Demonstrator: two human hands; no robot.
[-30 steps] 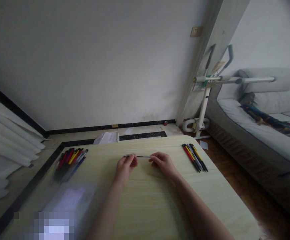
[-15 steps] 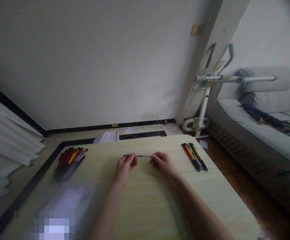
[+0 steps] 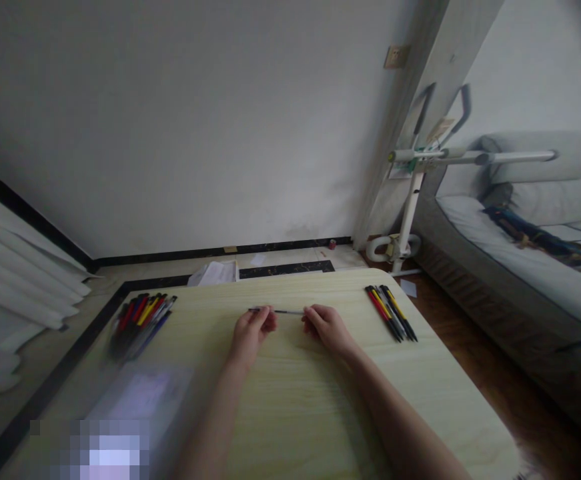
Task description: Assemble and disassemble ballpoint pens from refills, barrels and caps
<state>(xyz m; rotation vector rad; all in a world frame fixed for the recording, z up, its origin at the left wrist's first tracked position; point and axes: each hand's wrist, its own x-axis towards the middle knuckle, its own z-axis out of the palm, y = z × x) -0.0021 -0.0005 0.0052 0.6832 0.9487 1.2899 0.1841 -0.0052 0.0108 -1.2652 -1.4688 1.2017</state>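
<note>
A slim black-and-grey pen is stretched sideways between my two hands, a little above the pale wooden table. My left hand pinches it with thumb and fingers, and a dark end pokes out to the left. Thumb and forefinger of my right hand close on the right end, which they hide. To the right lies a neat row of pens in red, yellow, grey and black. On the left is a looser heap of pens, its near part blurred.
A blurred, pale, translucent item is at the table's near left. Past the far edge are white papers in a box. White exercise equipment and a grey sofa stand to the right, and a curtain hangs at left.
Almost nothing differs. The view has shifted very slightly; both hands keep the same grip on the pen.
</note>
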